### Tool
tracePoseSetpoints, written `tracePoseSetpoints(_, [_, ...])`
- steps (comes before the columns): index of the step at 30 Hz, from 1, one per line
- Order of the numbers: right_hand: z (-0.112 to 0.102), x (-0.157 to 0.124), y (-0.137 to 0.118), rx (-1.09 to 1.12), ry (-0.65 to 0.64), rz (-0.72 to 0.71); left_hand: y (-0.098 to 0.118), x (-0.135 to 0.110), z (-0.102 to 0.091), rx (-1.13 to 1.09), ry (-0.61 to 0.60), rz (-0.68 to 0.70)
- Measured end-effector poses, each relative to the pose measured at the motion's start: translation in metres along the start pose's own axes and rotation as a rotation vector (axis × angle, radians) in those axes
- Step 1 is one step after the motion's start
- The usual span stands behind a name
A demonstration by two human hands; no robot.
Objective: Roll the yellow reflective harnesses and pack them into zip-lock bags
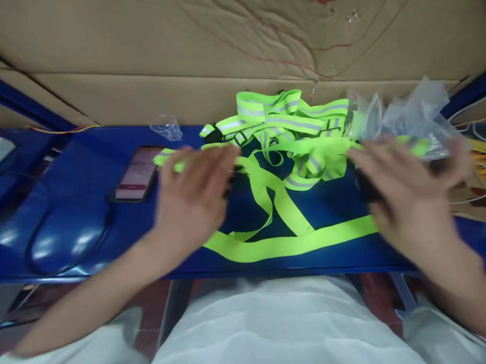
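Observation:
A neon yellow-green reflective strap harness (269, 249) lies spread along the front of the blue table. My left hand (195, 191), blurred by motion, is closed over one part of it at the left; strap shows on both sides of the fingers, with a black piece beside them. My right hand (417, 197) is over the harness's right end, smeared by motion, its fingers fanned forward. A black piece (366, 185) shows under its thumb side, and the front band runs to it. Whether those fingers grip anything is unclear. Behind lies a heap of similar straps (280, 117) with grey stripes and black buckles.
A phone (137, 174) lies left of my left hand, near a black cable (32, 248). Clear plastic bags (414, 112) are at the back right, and a small plastic piece (167, 127) at the back left. A brown cardboard-like panel (142, 42) rises behind the blue table (87, 182).

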State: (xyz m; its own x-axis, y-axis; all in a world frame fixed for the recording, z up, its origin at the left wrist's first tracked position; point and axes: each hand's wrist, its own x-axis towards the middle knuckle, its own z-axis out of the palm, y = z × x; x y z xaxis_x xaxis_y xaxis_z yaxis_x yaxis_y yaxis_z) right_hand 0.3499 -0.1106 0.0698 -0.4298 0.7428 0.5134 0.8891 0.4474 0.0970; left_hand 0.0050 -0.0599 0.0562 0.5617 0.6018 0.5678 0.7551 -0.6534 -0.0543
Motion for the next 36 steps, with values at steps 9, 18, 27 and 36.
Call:
tracePoseSetpoints(9, [0.053,0.01,-0.051,-0.105,-0.006,-0.27,0.055,-0.012,0.044,0.167,-0.074,0.202])
tracePoseSetpoints(18, [0.041,0.019,-0.064,-0.09,0.002,-0.277,0.061,-0.003,0.027,0.19,-0.095,0.266])
tracePoseSetpoints(27, [0.033,0.022,-0.054,-0.096,0.051,-0.221,0.051,-0.002,0.024,0.146,0.032,0.24])
tracePoseSetpoints(36, [0.05,0.021,-0.076,-0.075,0.03,-0.212,0.055,-0.004,0.043,0.009,0.067,0.25])
